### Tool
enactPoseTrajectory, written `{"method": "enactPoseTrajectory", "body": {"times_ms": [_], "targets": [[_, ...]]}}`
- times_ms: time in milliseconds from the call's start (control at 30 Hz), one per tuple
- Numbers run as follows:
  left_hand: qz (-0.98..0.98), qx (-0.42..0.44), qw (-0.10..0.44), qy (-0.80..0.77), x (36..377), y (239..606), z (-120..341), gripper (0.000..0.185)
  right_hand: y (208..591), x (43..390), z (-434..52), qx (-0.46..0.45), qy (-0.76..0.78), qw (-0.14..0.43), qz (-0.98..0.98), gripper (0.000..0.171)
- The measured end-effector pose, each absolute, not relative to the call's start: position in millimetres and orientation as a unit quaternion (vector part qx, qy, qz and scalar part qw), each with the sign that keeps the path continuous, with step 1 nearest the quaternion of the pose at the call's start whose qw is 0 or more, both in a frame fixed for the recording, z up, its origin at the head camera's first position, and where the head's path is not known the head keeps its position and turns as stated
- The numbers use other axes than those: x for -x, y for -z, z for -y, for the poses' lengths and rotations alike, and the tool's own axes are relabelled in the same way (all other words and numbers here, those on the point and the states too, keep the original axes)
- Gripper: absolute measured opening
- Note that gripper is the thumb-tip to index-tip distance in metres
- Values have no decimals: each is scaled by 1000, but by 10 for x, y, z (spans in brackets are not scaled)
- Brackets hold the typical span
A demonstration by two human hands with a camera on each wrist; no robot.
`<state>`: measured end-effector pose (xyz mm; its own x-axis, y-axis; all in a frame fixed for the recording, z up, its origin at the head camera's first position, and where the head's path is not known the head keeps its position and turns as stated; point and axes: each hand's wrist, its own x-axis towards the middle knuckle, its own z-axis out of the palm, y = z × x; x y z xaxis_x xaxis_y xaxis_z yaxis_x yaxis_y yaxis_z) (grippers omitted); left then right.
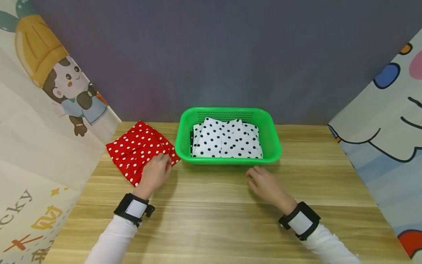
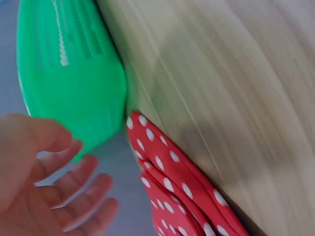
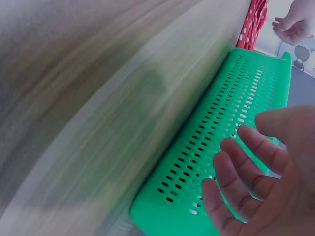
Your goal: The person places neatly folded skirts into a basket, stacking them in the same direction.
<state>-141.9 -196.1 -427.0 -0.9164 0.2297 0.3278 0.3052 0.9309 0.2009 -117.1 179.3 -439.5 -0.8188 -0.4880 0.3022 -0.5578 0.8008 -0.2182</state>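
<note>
Both hands lie slack: left hand [image 1: 155, 174] at red cloth's [image 1: 138, 150] edge, right hand [image 1: 268, 185] near basket [image 1: 227, 159].

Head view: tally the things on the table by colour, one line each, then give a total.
Red with white dots: 1, the folded red cloth
Green: 1, the basket
White with black dots: 1, the folded white cloth in the basket
Total: 3

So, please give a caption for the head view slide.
Left hand on red dotted cloth; right hand open before green basket.
</note>
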Motion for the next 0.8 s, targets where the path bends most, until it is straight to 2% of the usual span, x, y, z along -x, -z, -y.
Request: {"method": "enactPoseTrajectory", "body": {"times_ms": [200, 500, 800], "targets": [[984, 106, 85, 114, 1512, 4306, 2183, 23, 4437, 1135, -1764, -282, -153, 113, 940, 23], [995, 49, -13, 84, 1674, 4236, 2483, 39, 4453, 1104, -1734, -294, -157, 115, 936, 25], [986, -7, -149, 71, 1904, 4153, 2679, 60, 4437, 1069, -1719, -292, -153, 107, 938, 26]]}}
